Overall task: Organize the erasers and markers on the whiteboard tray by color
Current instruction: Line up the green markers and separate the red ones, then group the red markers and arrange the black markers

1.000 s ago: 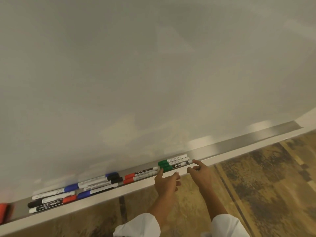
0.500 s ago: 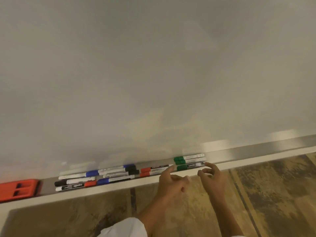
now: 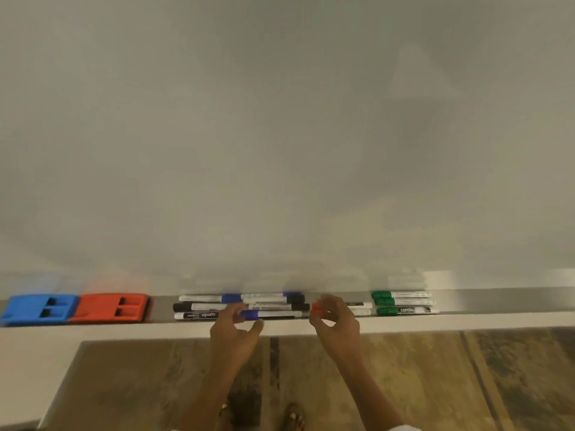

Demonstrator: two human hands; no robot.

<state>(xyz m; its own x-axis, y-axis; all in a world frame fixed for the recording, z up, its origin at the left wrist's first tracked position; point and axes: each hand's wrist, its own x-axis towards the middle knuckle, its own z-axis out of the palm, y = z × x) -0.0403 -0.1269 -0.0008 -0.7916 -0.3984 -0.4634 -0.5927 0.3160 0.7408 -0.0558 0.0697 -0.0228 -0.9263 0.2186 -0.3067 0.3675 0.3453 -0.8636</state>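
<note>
Markers: a mixed bunch of blue (image 3: 231, 297), black (image 3: 183, 307) and red-capped pens lies lengthwise in the middle of the tray (image 3: 497, 301); three green markers (image 3: 401, 302) lie stacked side by side just to the right of them.
Red markers: two red markers (image 3: 318, 308) lie between the mixed bunch and the green ones, partly hidden by the right hand.
Erasers: a blue eraser (image 3: 37, 309) and a red eraser (image 3: 112, 307) sit touching each other at the left end of the tray, apart from the pens.
Left hand (image 3: 233, 332): fingers curled over the front pens of the mixed bunch, thumb apart from them; whether it has hold of one, I cannot tell, the picture being blurred.
Right hand (image 3: 337, 325): fingers bent at the red caps, thumb and forefinger nearly meeting; a firm hold cannot be told.
Whiteboard (image 3: 280, 135): bare, rising behind the tray.
Floor (image 3: 435, 374): patterned carpet below; the tips of two sandalled feet (image 3: 292, 416) show at the bottom edge.
</note>
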